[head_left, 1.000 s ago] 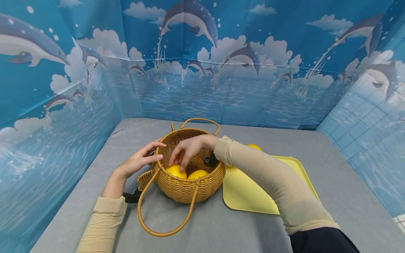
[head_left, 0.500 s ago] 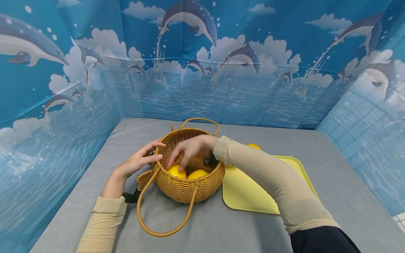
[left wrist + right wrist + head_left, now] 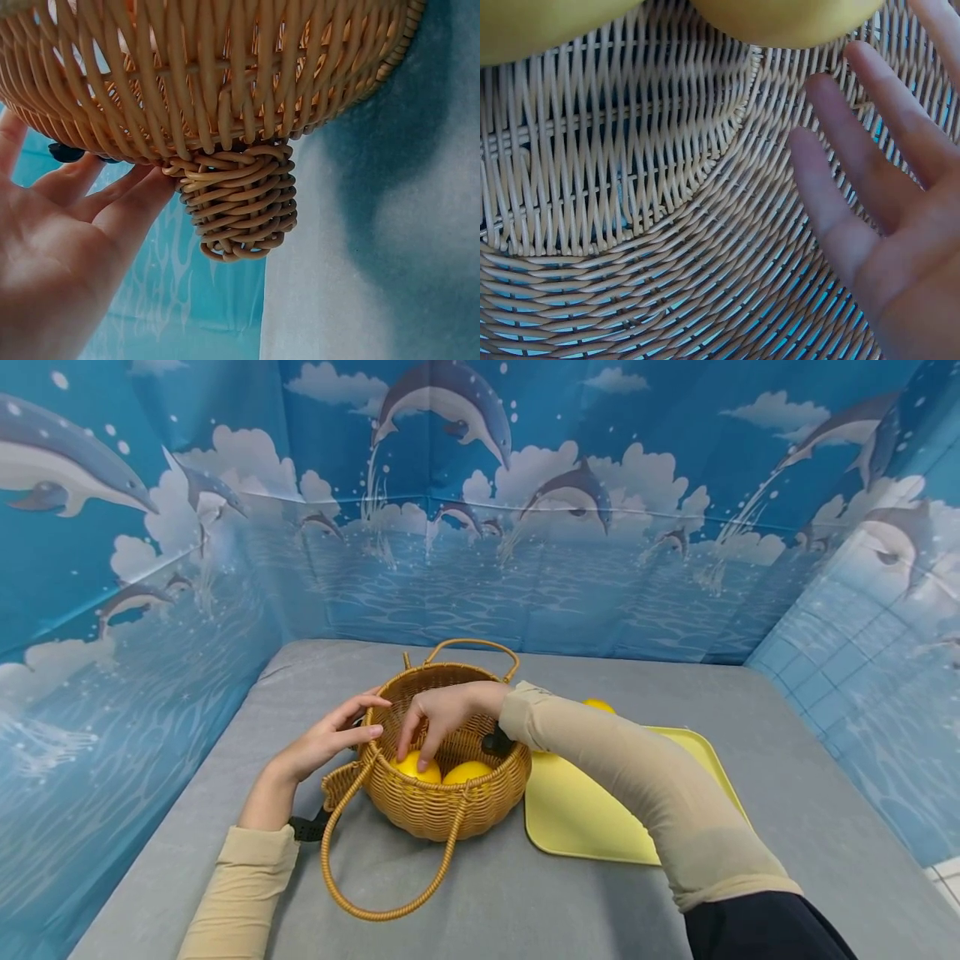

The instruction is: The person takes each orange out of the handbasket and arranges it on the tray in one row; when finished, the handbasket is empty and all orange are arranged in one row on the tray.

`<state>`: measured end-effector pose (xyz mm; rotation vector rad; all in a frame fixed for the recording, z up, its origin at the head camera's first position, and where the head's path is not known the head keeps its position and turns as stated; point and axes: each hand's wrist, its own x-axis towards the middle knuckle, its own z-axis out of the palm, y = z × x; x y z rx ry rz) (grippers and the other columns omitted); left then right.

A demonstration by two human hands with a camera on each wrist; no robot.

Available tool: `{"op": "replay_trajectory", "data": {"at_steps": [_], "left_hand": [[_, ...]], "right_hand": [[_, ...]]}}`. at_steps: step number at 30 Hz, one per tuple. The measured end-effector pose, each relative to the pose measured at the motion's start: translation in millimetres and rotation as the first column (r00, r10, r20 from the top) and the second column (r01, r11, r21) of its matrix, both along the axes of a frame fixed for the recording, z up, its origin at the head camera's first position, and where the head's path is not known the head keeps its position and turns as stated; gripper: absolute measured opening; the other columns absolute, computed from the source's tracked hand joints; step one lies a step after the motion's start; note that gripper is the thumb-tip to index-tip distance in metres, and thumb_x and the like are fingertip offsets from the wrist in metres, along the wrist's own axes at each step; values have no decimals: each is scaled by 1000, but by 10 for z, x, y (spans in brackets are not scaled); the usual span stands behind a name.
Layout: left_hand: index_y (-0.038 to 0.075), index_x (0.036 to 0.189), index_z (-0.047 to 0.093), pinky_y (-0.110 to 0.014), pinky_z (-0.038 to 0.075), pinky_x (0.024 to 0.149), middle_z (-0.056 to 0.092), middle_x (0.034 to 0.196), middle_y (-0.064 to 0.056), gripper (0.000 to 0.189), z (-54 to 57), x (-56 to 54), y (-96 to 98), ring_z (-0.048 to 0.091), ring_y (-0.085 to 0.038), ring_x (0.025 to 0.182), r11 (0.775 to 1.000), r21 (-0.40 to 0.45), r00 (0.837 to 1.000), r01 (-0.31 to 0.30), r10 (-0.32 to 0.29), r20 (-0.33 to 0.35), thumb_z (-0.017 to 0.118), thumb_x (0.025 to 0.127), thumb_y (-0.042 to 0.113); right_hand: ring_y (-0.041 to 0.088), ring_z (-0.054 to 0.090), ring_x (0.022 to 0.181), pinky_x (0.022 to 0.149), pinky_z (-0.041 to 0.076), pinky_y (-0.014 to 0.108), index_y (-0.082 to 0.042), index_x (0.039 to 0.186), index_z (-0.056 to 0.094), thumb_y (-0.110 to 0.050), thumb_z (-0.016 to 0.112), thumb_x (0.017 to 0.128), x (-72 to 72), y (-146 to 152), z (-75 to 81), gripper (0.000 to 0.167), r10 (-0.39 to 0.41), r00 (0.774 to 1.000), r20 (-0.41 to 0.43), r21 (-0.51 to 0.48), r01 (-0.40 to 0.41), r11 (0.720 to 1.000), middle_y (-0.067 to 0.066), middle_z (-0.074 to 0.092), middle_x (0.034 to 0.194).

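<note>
A tan wicker basket (image 3: 442, 814) leans with its mouth toward me, two smooth, rounded, lemon-like yellow fruits inside by its near rim. My right hand (image 3: 444, 710) reaches into it. Thumb and fingertips pinch the left yellow fruit (image 3: 417, 767); the right yellow fruit (image 3: 467, 772) lies beside it. In the right wrist view, the other fingers (image 3: 877, 172) spread over the weave. My left hand (image 3: 326, 743) rests on the basket's left side, thumb and fingers at the rim. The left wrist view has its fingertips against the weave, close to a short woven foot (image 3: 240, 206).
One looped handle (image 3: 386, 914) lies toward me; the other handle (image 3: 472, 643) stands at the back. A yellow tray (image 3: 585, 818) sits right of the basket, partly under my right forearm. Another yellow fruit (image 3: 600, 705) shows behind that sleeve. Dolphin-printed curtains surround the grey table (image 3: 525, 910).
My right thumb and fingers have shifted slightly on the left yellow fruit, first spreading and then settling lower on it. The left hand and the basket have stayed put.
</note>
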<state>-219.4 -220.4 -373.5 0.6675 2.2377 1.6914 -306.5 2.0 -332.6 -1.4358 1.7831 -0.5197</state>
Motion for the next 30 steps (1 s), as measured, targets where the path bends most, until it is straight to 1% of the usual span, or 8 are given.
{"op": "replay_trajectory", "data": {"at_steps": [3,6,11,15,19,24,28,30], "left_hand": [[3,138,38,-46,42,82,6,156,-10,48,7,0,1,18,-37,136,1000,-1,1000,0,0,-3,53,97,22],[3,138,38,-45,42,82,6,156,-10,48,11,3,2,16,-37,137,1000,-3,1000,0,0,-5,54,96,22],[4,138,38,-42,44,79,6,156,-10,47,8,2,3,27,-38,129,1000,0,1000,4,-4,0,54,96,22],[4,137,38,-42,44,78,6,156,-9,47,4,2,2,27,-37,129,1000,0,1000,6,-6,1,53,97,22],[4,137,38,-43,43,80,6,156,-9,47,0,1,-2,24,-37,133,1000,0,1000,6,-6,-1,53,97,22],[2,137,37,-44,43,80,6,156,-9,48,1,-1,0,26,-37,131,1000,4,1000,8,-8,-3,53,97,21],[1,138,37,-44,43,80,6,156,-9,48,5,0,2,30,-37,128,1000,9,1000,9,-9,1,53,97,21],[1,138,37,-44,43,80,6,156,-9,49,7,1,3,29,-37,128,1000,11,1000,8,-8,2,53,97,21]], "right_hand": [[5,57,104,94,42,41,-12,107,72,-16,74,82,12,-13,9,25,-10,1000,-13,-15,9,1000,-4,66,112],[10,58,103,91,44,38,-11,106,73,-15,73,83,14,-15,5,23,-11,1000,-22,-27,11,1000,-5,67,109],[23,59,102,88,46,33,-9,105,71,-13,73,83,11,-1,0,23,-18,1000,6,-30,18,999,-4,66,105],[26,58,103,89,45,32,-7,107,68,-11,72,84,11,12,-3,24,-12,999,30,-38,13,999,-2,64,106],[23,58,104,91,44,34,-5,109,68,-9,70,85,9,14,-4,24,7,999,50,-43,-5,999,-1,64,108],[14,57,105,95,42,38,-3,110,69,-6,67,87,5,17,-1,24,41,996,79,-45,-38,998,1,62,113],[10,56,105,96,41,41,-3,110,69,-4,65,88,-4,16,0,23,62,995,74,-48,-58,997,2,62,114],[9,56,105,95,41,42,-3,110,70,-4,65,88,-6,15,2,23,65,996,68,-47,-62,997,2,62,114]]}}
